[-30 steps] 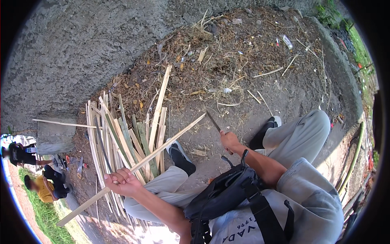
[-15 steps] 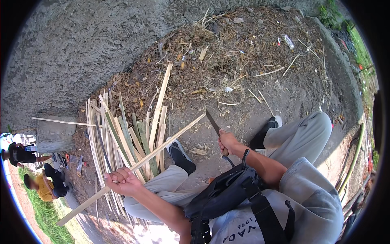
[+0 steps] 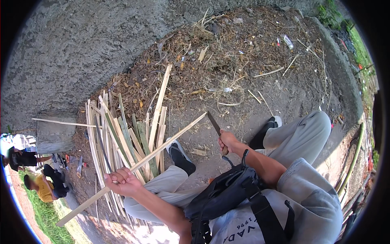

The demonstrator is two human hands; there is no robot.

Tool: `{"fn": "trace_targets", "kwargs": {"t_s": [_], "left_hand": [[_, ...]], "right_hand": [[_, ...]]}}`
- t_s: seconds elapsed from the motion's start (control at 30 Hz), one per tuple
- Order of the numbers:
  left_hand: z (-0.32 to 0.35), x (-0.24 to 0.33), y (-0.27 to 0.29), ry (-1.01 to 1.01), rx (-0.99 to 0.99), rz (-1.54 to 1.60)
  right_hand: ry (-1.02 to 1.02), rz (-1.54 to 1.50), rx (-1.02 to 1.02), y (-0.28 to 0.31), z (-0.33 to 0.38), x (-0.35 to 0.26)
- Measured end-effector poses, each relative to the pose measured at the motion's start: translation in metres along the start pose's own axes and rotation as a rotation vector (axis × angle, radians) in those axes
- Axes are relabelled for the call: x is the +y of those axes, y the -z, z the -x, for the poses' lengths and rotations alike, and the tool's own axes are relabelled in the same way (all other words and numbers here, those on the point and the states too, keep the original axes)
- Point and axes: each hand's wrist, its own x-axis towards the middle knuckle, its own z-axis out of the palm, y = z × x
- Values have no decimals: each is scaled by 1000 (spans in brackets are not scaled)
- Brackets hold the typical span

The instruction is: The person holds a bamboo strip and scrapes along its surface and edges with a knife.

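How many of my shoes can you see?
2: the left shoe, beside the strips, and the right shoe, to the right of the right hand.

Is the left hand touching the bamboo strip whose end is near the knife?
Touching: the head view shows the left hand closed around the bamboo strip, which emerges on both sides.

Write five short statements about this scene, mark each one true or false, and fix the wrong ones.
1. The left hand holds a long pale strip. True.
2. The right hand grips a knife. True.
3. The waist bag is bright red. False: the bag is dark.
4. A pile of strips lies on the ground left of the left shoe. True.
5. Someone in a yellow shirt is near the right edge. False: the person in yellow is near the left edge.
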Motion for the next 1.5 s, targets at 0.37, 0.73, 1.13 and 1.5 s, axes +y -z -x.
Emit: {"fn": "trace_targets", "kwargs": {"t_s": [0.37, 0.73, 1.13, 1.5], "left_hand": [[4, -3, -5, 16, -14, -14], [7, -3, -8, 16, -40, -19], [12, 2, -18, 32, -67, -9], [21, 26, -25, -26, -182, 10]], "right_hand": [[-4, 6, -4, -2, 2, 0], [-7, -8, -14, -1, -7, 6], [33, 233, 161, 5, -18, 10], [36, 287, 187, 12, -21, 9]]}}
